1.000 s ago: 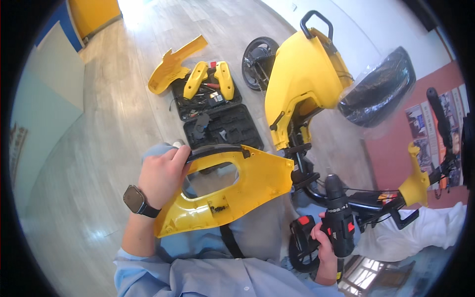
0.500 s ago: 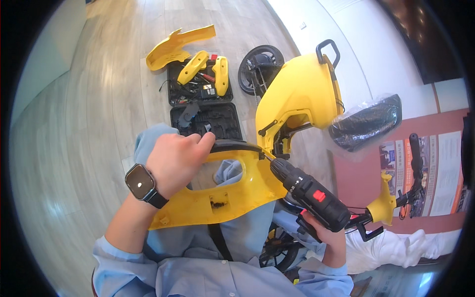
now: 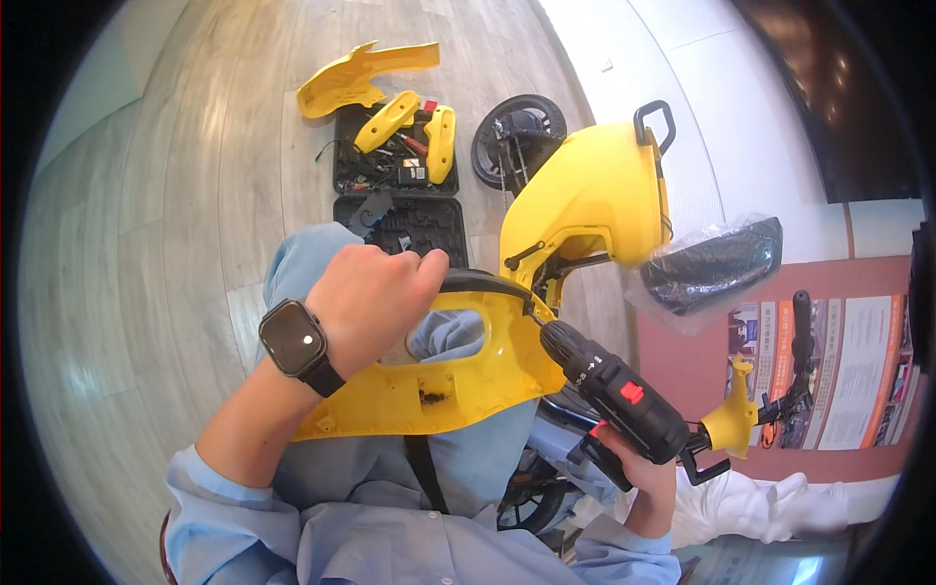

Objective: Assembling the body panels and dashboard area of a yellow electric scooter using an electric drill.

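Note:
A yellow plastic body panel (image 3: pixel 468 398) with a large oval opening lies across my lap, its inner side up. My left hand (image 3: pixel 375 297), fingers curled, grips the black strip (image 3: pixel 487 283) along the panel's far edge; its fingertips are hidden beneath. My right hand (image 3: pixel 636 460) is wrapped round the handle of a black cordless drill (image 3: pixel 624 392) with a red switch. The drill points up and left, and its bit meets the panel's far right corner. The exact contact at the tip is too small to make out.
Ahead on the floor lies an open black tool case (image 3: pixel 414 224) with yellow covers (image 3: pixel 442 141) on it. Behind are a curved yellow panel (image 3: pixel 336 86) and a wheel (image 3: pixel 492 161). A yellow scooter body (image 3: pixel 575 185), wrapped black seat (image 3: pixel 717 268) and handlebar (image 3: pixel 801 361) stand right.
My left hand has slid a little right along the black strip. The drill and panel corner sit slightly lower and further right in view, with the bit still at the corner.

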Action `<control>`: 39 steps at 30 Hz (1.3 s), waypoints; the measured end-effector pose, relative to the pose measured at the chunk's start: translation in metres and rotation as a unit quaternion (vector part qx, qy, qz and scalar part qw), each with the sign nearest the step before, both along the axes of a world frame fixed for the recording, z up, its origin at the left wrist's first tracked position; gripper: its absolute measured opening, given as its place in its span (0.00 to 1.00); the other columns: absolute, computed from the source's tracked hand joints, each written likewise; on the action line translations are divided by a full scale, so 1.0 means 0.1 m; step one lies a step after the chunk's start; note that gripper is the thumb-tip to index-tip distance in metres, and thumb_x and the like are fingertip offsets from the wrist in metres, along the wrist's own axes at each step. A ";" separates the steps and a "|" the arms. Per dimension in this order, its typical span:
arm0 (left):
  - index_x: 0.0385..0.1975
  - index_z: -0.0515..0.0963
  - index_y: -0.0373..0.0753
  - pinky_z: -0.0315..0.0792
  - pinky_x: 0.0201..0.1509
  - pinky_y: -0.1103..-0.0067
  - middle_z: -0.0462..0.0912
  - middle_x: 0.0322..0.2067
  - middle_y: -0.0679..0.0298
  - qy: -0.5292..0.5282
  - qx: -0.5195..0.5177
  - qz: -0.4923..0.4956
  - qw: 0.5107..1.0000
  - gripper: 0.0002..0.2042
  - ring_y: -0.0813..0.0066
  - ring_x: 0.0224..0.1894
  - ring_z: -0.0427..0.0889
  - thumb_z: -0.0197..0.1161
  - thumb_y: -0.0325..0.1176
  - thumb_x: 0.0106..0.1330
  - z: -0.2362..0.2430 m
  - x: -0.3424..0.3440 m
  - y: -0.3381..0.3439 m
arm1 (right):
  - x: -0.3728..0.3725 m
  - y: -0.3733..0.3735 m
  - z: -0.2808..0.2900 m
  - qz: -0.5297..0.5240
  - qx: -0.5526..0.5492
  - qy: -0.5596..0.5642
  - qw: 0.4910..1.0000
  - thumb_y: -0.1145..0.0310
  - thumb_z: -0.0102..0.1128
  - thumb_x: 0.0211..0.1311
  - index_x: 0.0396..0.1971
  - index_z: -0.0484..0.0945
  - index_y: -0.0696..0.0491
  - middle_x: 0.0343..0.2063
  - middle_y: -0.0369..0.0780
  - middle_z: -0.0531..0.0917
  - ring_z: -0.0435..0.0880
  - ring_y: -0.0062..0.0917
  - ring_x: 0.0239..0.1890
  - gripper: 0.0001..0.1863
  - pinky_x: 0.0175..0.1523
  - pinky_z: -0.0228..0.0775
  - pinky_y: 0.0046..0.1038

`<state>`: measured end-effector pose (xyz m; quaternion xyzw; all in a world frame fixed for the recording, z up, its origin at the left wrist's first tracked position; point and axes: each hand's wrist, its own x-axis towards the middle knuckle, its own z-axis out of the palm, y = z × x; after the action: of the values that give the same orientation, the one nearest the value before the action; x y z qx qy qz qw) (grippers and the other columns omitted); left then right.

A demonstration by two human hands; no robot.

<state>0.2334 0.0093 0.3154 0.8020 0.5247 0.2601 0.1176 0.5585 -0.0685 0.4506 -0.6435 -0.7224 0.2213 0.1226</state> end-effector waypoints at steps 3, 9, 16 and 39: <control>0.29 0.70 0.38 0.73 0.26 0.70 0.76 0.21 0.59 -0.001 0.001 0.002 1.000 0.03 0.59 0.24 0.80 0.56 0.26 0.56 0.00 -0.02 -0.01 | -0.08 -0.01 0.04 -0.012 -0.004 0.017 1.000 0.75 0.72 0.45 0.33 0.83 0.55 0.25 0.38 0.85 0.83 0.27 0.26 0.12 0.37 0.73 0.26; 0.29 0.70 0.38 0.73 0.26 0.70 0.76 0.20 0.59 0.006 0.006 0.005 1.000 0.03 0.59 0.24 0.80 0.56 0.26 0.55 0.01 -0.03 -0.04 | -0.05 0.02 0.00 -0.027 -0.026 0.005 0.999 0.77 0.71 0.45 0.32 0.83 0.57 0.25 0.39 0.85 0.83 0.25 0.26 0.11 0.36 0.73 0.25; 0.29 0.70 0.38 0.72 0.25 0.71 0.75 0.19 0.60 0.011 0.012 -0.004 1.000 0.04 0.60 0.23 0.79 0.57 0.26 0.55 0.00 0.03 -0.01 | 0.00 0.02 0.01 -0.073 -0.063 0.035 0.995 0.77 0.70 0.45 0.34 0.82 0.56 0.26 0.38 0.84 0.81 0.23 0.27 0.13 0.36 0.73 0.26; 0.26 0.69 0.38 0.71 0.23 0.71 0.75 0.19 0.60 0.016 0.012 -0.002 1.000 0.03 0.61 0.22 0.79 0.57 0.26 0.56 -0.04 0.03 0.02 | -0.24 0.45 0.33 0.135 -0.070 -0.053 0.987 0.78 0.66 0.43 0.40 0.78 0.60 0.29 0.46 0.82 0.83 0.39 0.28 0.19 0.37 0.74 0.27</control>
<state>0.2363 0.0117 0.3109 0.8083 0.5219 0.2533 0.1004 0.5347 -0.0235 0.4833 -0.5578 -0.7911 0.2511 0.0079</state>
